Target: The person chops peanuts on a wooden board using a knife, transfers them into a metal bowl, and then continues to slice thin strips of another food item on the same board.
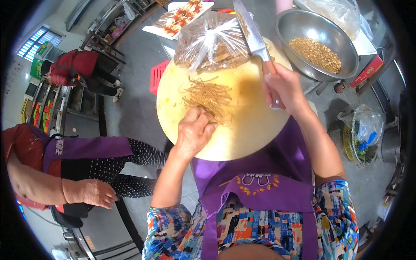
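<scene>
My right hand [283,86] is closed around the wooden handle of a kitchen knife [255,39], its broad metal blade raised and pointing away, with brown bits stuck to it. My left hand [196,130], fingers curled, rests on the near end of a pile of thin brown dried roots or stems [208,96]. The pile lies on a round, yellowish cutting board [256,136]. On the board's far part sits a knotted clear plastic bag [211,42] filled with brown dried pieces; the blade passes close to its right side.
A steel bowl [347,61] of golden-brown chopped bits stands right of the board. Skewered food lies on a white tray [151,31] at far left. A red plastic basket [157,76] shows beside the board. One co-worker [87,151] stands close at left; another [78,66] bends over farther back. A lined bin [365,139] is at right.
</scene>
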Demonstrator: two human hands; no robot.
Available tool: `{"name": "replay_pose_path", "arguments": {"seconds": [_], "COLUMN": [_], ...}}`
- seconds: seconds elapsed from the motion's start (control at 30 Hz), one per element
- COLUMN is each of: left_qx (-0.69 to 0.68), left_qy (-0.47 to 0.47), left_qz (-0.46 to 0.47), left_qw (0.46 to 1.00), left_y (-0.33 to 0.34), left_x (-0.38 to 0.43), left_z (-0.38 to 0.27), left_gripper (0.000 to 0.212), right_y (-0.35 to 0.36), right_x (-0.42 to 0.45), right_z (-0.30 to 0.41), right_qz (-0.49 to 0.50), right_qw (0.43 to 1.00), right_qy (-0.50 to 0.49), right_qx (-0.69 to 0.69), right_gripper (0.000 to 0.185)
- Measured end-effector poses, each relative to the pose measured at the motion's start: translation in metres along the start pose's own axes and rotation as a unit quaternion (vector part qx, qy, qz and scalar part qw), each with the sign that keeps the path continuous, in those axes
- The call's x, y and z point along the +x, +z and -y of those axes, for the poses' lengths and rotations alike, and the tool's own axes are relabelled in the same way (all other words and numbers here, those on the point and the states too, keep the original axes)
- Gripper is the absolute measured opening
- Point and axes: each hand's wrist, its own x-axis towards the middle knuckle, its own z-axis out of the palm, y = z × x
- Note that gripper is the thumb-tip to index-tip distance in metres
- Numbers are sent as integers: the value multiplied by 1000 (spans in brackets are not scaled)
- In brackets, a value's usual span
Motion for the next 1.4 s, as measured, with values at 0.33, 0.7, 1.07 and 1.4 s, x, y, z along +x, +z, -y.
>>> {"name": "replay_pose_path", "arguments": {"seconds": [0.33, 0.7, 1.07, 1.4], "left_qx": [69, -79, 113, 227], "left_qy": [43, -51, 40, -84], "left_qz": [16, 110, 38, -60], "left_qw": [997, 989, 992, 968], "left_y": [16, 6, 19, 46], "left_x": [47, 90, 41, 28], "left_z": [2, 49, 6, -24], "left_gripper": [16, 44, 38, 37], "right_y": [-7, -7, 1, 0], "right_x": [-2, -1, -4, -2], "right_z": [-4, -5, -7, -15], "right_qz": [19, 17, -20, -44], "right_qw": [1000, 998, 998, 997], "right_qy": [-11, -48, -28, -52], "right_qx": [23, 21, 43, 20], "right_gripper": [15, 14, 20, 25]}}
